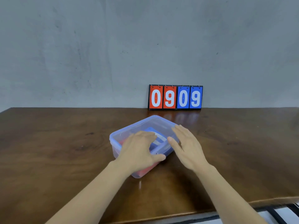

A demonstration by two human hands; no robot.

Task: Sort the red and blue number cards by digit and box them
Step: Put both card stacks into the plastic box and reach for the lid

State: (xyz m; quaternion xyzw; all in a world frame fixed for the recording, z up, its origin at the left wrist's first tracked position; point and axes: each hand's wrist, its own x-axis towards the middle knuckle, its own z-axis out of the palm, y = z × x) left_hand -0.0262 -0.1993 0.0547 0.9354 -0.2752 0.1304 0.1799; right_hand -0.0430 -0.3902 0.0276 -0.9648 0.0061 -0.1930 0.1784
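Note:
A clear plastic box (129, 130) with its lid on sits mid-table, turned at an angle. Blue number cards (159, 138) show through the lid, and red cards (144, 171) show through its near wall. My left hand (139, 150) lies flat on the lid, fingers spread and thumb at the near right edge. My right hand (186, 143) is open at the box's right side, fingers straight along the rim. A flip scoreboard (175, 97) stands against the wall showing red 0 9 and blue 0 9.
The dark wooden table (64, 143) stretches wide to both sides. Its front edge (242, 206) runs at the lower right, with a striped floor beyond it. A grey wall rises behind the scoreboard.

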